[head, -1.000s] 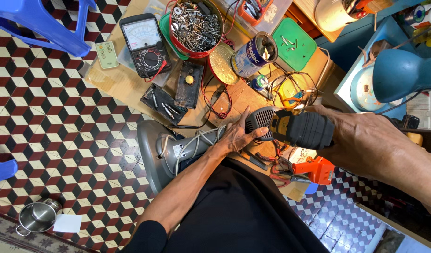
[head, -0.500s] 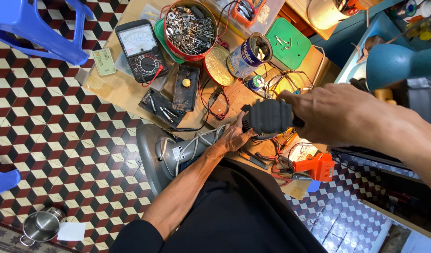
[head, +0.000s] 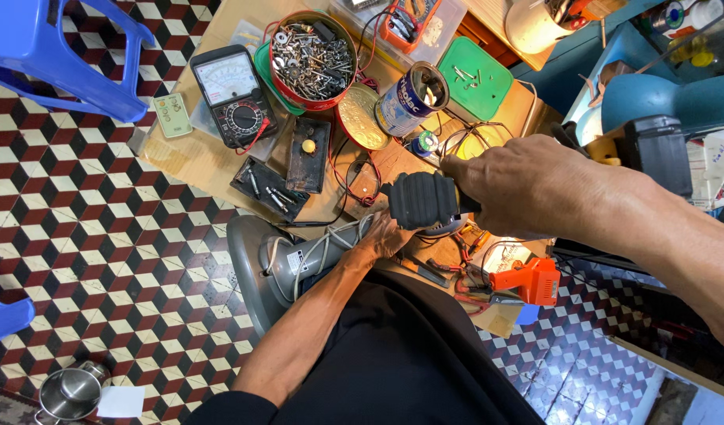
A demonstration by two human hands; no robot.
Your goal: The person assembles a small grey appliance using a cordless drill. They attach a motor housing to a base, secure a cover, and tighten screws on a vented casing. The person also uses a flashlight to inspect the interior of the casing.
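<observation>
The fingers of the right hand are wrapped tight around a black tool with a ribbed rubber grip. The tool is up in the air, just over the near part of the bench. The left hand is right under the tool. It rests on the top end of a grey machine body, and its fingers are spread a bit, pressing down and not gripping anything that I can see. White cord is wound around the grey body near that hand. The grey body lies tilted, with one end on the bench edge and the other end over the floor.

Near the right hand, a bit lower, there is an orange tool shaped like a gun among pliers and wires. Farther up on the bench is a round red tin full of screws and bolts. Beside it stands a black meter with a dial. A blue can stands next to a flat gold lid. A green square lid lies behind the can.

The floor has red, black and white tiles. A blue plastic stool stands at the far left. A small shiny metal pot sits on the floor, well apart from the bench.
</observation>
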